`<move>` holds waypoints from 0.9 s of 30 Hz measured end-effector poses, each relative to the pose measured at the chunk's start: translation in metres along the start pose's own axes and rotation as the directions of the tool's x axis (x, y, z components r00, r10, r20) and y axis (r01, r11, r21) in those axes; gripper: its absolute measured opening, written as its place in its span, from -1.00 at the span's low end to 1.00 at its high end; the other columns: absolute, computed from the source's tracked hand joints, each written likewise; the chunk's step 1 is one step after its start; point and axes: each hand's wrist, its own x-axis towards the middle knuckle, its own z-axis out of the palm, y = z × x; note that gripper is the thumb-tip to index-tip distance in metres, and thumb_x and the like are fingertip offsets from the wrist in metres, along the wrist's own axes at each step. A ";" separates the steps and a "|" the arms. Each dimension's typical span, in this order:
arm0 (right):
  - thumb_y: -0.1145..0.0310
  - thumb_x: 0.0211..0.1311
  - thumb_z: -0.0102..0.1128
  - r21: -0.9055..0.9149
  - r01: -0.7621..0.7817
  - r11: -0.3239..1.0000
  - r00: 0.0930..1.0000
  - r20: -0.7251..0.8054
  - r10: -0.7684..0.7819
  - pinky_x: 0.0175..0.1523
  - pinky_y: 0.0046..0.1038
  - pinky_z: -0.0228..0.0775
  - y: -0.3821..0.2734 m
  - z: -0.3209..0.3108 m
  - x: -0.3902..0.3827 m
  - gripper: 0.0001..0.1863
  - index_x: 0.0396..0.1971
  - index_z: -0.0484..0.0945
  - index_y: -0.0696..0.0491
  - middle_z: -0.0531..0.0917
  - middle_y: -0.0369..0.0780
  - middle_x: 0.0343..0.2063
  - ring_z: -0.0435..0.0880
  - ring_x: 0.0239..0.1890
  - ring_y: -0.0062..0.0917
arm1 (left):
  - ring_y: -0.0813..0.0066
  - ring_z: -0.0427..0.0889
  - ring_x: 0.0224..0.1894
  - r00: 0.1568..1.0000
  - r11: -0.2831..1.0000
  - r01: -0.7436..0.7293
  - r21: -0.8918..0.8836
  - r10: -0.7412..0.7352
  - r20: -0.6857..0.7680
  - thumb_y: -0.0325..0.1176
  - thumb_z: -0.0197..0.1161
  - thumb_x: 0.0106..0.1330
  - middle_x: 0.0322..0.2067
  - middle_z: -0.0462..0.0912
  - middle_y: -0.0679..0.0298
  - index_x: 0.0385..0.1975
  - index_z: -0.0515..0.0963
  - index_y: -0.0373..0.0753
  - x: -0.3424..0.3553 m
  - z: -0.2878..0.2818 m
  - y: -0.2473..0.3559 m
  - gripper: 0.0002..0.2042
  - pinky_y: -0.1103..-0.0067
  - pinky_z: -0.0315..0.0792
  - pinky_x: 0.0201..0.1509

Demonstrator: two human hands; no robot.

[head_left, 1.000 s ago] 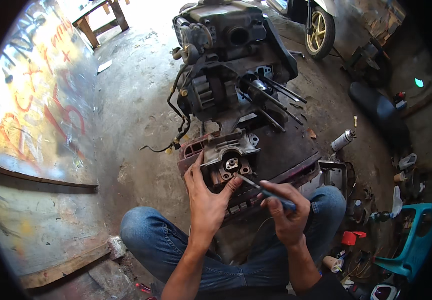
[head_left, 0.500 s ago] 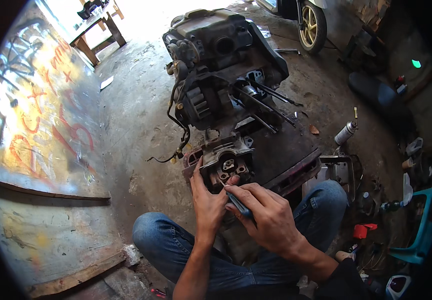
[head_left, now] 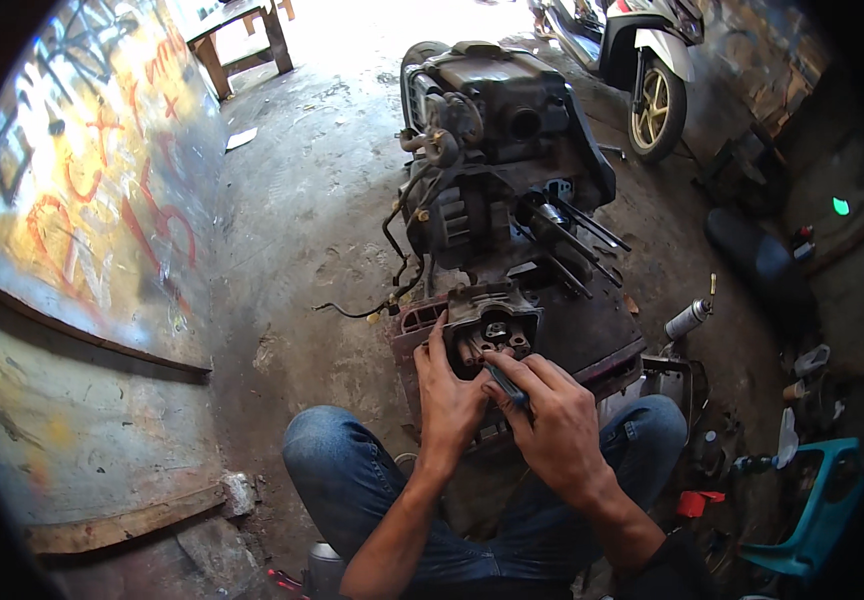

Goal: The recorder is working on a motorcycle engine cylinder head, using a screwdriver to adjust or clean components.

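Note:
Between my knees a metal engine cylinder head (head_left: 493,298) rests on a dark reddish stand (head_left: 592,350). My left hand (head_left: 450,395) grips its near left side, fingers along the outer wall and thumb toward the front. In my right hand (head_left: 557,415) is a slim blue-handled tool (head_left: 508,384), held like a screwdriver and pointed into the open cavity of the cylinder head. My fingers hide its tip. Just beyond sits the engine block (head_left: 497,85), with the piston (head_left: 550,215) and several long studs sticking out toward the right.
A spray can (head_left: 687,320) stands on the floor to the right, near a black motorcycle seat (head_left: 757,265). Further right are a teal plastic chair (head_left: 822,510) and a red object (head_left: 697,502). A motorcycle (head_left: 652,80) is parked at the back. A painted board wall (head_left: 102,200) borders the left.
The whole scene has shifted right and slightly down in view, as my head has turned. Both hands keep their holds on the cylinder head and the tool.

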 end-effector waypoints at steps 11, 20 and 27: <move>0.25 0.50 0.39 -0.094 -0.071 0.993 0.996 -0.065 0.065 -0.02 -0.15 0.62 -0.006 0.012 0.022 -0.69 0.11 0.77 0.06 0.76 -0.10 -0.19 0.78 -0.11 -0.14 | -0.29 0.50 0.33 1.000 0.997 0.016 -0.074 -0.015 0.004 -0.38 0.53 0.20 0.24 0.40 -0.25 0.64 0.22 -0.25 0.003 0.009 -0.002 -0.06 0.12 0.43 0.46; 0.32 0.46 0.44 -0.105 -0.086 0.991 0.988 -0.135 0.071 0.02 -0.14 0.59 -0.010 0.023 0.025 -0.70 0.10 0.79 0.06 0.77 -0.02 -0.16 0.77 -0.10 -0.04 | -0.34 0.51 0.27 0.999 0.994 -0.054 -0.093 0.053 -0.009 -0.28 0.57 0.29 0.19 0.42 -0.29 0.63 0.24 -0.25 0.002 0.007 -0.004 -0.09 0.06 0.43 0.42; 0.29 0.47 0.44 -0.076 -0.144 0.987 0.985 -0.106 0.135 0.04 -0.15 0.59 -0.011 0.013 0.019 -0.69 0.10 0.78 0.09 0.79 -0.03 -0.15 0.78 -0.08 -0.05 | -0.34 0.51 0.30 0.998 0.994 -0.062 -0.092 0.061 -0.011 -0.30 0.56 0.27 0.21 0.41 -0.30 0.61 0.24 -0.31 0.001 0.015 -0.005 -0.09 0.06 0.43 0.42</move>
